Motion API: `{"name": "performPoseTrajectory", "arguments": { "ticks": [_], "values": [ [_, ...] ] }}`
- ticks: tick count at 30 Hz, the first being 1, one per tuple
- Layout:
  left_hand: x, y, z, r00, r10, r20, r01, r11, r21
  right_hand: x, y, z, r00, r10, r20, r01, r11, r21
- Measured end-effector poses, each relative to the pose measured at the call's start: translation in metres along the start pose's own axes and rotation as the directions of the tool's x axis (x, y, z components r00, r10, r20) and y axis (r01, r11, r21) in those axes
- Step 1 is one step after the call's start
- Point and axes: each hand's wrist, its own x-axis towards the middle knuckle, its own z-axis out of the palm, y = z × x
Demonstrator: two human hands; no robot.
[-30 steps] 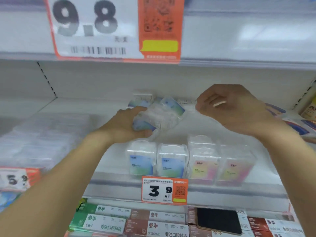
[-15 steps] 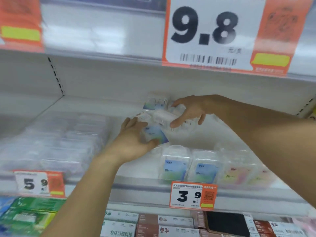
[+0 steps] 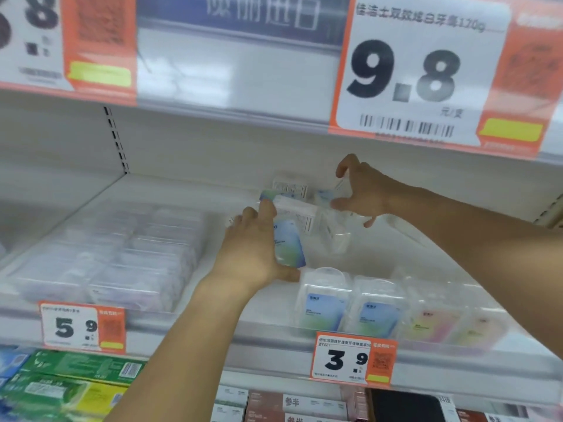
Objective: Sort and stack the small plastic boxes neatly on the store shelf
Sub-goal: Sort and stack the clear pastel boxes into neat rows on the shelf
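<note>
1. Two hands work deep on the shelf, near its back edge, in a loose heap of small clear boxes.
2. Left hand: fingers and thumb wrap a blue-labelled box, held tilted just above the shelf floor. A second ago it cupped a fuller handful.
3. Right hand: it has reached into the heap since then, and now its fingers arch wide over a clear box; whether they grip it I cannot tell.
4. Four boxes stand upright in a front row along the shelf's front edge, two blue-labelled, two pink-labelled.
5. Judging by this, the heap is being thinned box by box, and the blue one likely belongs behind the blue pair.
</note>
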Motion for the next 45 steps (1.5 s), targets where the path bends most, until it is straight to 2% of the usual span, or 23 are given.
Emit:
{"name": "performPoseTrajectory", "arguments": {
  "ticks": [3,5,7,9,11,12,14,19,25,29,33,37,41,45],
  "values": [
    [-0.003,0.004,-0.006,1.000,0.006,0.027,-0.001,0.982,-0.186,-0.017,0.002,-0.015,0.987,-0.082,-0.142,0.081,0.997,-0.013],
    [-0.003,0.002,-0.011,1.000,-0.002,0.004,0.003,0.961,-0.277,-0.032,0.001,-0.023,0.978,-0.092,-0.185,0.121,0.981,0.150],
    [-0.003,-0.004,-0.016,0.999,-0.040,-0.001,0.036,0.912,-0.409,-0.043,0.000,-0.027,0.985,-0.108,-0.137,0.148,0.933,0.327],
    [-0.006,-0.011,-0.020,0.999,-0.050,-0.006,0.040,0.862,-0.505,-0.051,-0.001,-0.027,0.976,-0.213,0.045,0.179,0.902,0.394],
    [-0.008,-0.012,-0.022,1.000,-0.030,0.005,0.028,0.859,-0.511,-0.057,-0.001,-0.021,0.916,-0.290,0.277,0.176,0.911,0.373],
    [-0.007,-0.010,-0.022,1.000,-0.026,0.014,0.029,0.862,-0.507,-0.060,-0.001,-0.018,0.887,-0.307,0.345,0.196,0.927,0.321],
    [-0.005,-0.002,-0.020,0.999,-0.038,0.019,0.043,0.847,-0.530,-0.064,-0.001,-0.016,0.865,-0.314,0.392,0.253,0.947,0.200],
    [0.006,0.016,-0.015,0.997,-0.003,0.077,0.043,0.858,-0.513,-0.070,0.006,-0.019,0.886,-0.252,0.391,0.270,0.963,0.008],
    [0.005,0.016,-0.013,0.999,-0.010,0.045,0.032,0.848,-0.528,-0.068,0.015,-0.006,0.938,-0.271,0.216,0.256,0.962,0.093],
    [0.005,0.016,-0.014,0.995,-0.027,0.092,0.074,0.831,-0.552,-0.066,0.025,-0.007,0.955,-0.259,0.143,0.208,0.932,0.297],
    [0.002,0.019,-0.018,0.991,0.005,0.133,0.067,0.845,-0.530,-0.065,0.036,-0.007,0.938,-0.283,0.198,0.175,0.885,0.432],
    [0.000,0.020,-0.019,0.987,0.012,0.163,0.075,0.851,-0.519,-0.066,0.041,-0.005,0.946,-0.291,0.140,0.232,0.914,0.333],
    [-0.004,0.022,-0.018,0.978,0.001,0.210,0.116,0.829,-0.547,-0.067,0.042,-0.006,0.959,-0.199,0.203,0.103,0.909,0.404],
    [-0.005,0.023,-0.015,0.968,0.004,0.252,0.151,0.794,-0.589,-0.070,0.042,-0.009,0.936,-0.213,0.281,0.077,0.901,0.427]
  ]
}}
